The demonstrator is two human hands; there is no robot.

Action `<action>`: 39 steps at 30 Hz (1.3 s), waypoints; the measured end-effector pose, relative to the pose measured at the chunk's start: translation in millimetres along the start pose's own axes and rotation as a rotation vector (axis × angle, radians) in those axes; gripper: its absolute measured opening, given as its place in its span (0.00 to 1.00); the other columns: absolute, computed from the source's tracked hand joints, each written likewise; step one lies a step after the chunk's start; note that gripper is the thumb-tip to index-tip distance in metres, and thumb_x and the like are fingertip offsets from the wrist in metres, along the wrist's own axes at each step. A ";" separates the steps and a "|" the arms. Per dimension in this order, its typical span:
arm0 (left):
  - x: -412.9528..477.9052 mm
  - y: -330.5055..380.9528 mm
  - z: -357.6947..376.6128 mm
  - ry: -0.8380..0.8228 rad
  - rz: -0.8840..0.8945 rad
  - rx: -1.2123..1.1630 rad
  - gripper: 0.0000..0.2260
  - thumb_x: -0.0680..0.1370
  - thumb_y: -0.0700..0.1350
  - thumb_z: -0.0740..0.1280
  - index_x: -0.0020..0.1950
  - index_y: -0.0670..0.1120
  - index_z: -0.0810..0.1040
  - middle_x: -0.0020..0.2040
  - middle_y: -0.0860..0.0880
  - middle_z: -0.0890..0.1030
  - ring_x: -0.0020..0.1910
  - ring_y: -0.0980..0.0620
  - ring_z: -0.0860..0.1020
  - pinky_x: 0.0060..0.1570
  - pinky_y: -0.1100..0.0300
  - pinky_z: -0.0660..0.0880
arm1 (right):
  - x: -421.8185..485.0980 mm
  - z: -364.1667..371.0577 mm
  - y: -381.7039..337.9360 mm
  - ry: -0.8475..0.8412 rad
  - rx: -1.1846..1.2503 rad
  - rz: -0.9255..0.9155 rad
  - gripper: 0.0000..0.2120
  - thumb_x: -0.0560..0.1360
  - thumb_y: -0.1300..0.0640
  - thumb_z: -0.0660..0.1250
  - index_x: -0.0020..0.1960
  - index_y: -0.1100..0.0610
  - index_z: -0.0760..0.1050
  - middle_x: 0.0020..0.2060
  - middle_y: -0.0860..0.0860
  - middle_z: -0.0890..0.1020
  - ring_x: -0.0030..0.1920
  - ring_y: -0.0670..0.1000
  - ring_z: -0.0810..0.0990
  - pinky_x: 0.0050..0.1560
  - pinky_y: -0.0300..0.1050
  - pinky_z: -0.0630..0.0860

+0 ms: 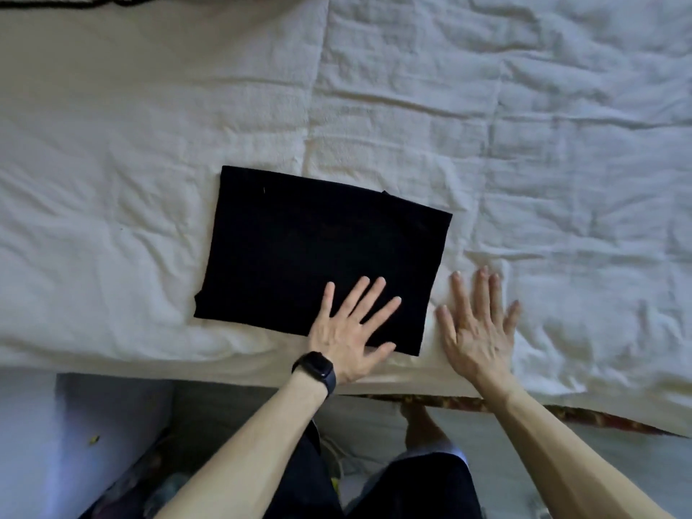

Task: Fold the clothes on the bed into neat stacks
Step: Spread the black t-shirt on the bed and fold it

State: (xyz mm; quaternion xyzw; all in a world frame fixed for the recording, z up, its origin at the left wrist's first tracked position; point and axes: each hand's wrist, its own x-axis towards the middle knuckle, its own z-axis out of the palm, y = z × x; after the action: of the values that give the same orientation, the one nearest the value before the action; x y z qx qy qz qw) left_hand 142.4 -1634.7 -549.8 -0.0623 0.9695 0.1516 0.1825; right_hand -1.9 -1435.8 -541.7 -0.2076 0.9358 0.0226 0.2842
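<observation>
A black garment (299, 241), folded into a flat rectangle, lies on the white bed cover (524, 125) near the bed's front edge. My left hand (352, 324), with a dark watch on its wrist, rests flat with fingers spread on the garment's near right corner. My right hand (481, 324) lies flat and spread on the bed cover just right of the garment, apart from it. Neither hand grips anything.
The bed's front edge (224, 368) runs across the lower part of the view, with the floor, my legs and a patterned strip (561, 408) below it. A dark cord or fabric edge (75, 1) shows at the top left.
</observation>
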 end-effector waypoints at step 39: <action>-27.3 87.9 -88.7 0.543 -0.564 -0.637 0.08 0.78 0.47 0.71 0.56 0.50 0.83 0.42 0.57 0.83 0.40 0.58 0.79 0.36 0.70 0.73 | 87.1 -106.2 -53.6 -0.316 1.376 0.244 0.02 0.77 0.59 0.72 0.50 0.56 0.81 0.34 0.47 0.86 0.35 0.48 0.86 0.33 0.40 0.80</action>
State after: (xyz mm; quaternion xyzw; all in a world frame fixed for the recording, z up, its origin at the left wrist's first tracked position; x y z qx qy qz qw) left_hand 122.4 -1577.8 -437.1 -0.4114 0.8331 0.3628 -0.0706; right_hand -101.4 -1534.5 -495.8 0.1304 0.7022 -0.5113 0.4781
